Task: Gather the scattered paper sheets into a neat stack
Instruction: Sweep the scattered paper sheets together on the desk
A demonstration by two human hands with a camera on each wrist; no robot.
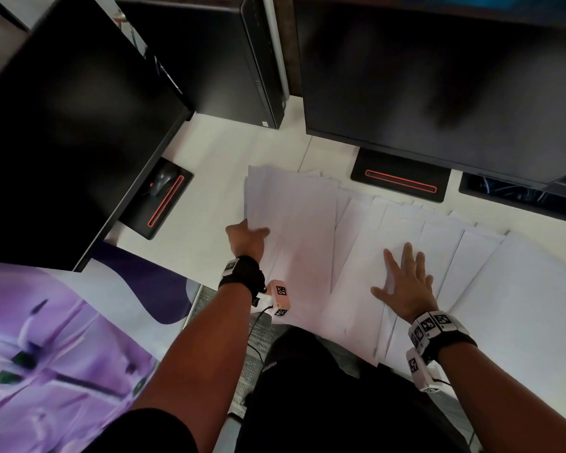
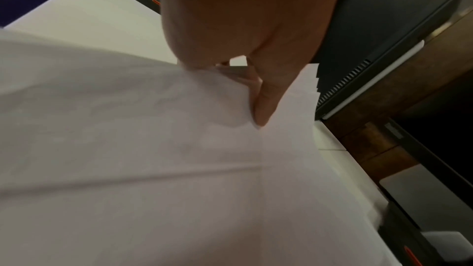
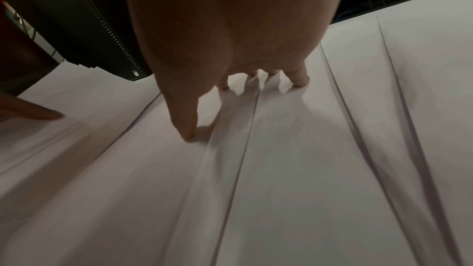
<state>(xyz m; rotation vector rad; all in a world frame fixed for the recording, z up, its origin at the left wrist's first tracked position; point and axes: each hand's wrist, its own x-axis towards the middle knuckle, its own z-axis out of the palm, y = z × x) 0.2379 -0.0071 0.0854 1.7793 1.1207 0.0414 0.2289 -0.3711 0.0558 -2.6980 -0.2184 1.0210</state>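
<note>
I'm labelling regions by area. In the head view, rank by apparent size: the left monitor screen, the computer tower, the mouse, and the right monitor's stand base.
1. left monitor screen, though nearness to the camera inflates it
2. computer tower
3. right monitor's stand base
4. mouse

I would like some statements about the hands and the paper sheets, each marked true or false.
1. The left hand grips a bundle of sheets at its edge. True.
2. The right hand is curled into a fist. False: its fingers lie spread and flat on the fanned sheets.
3. All sheets already form one neat stack. False: many still lie fanned out to the right.
4. A mouse lies on the left monitor's base. True.
</note>
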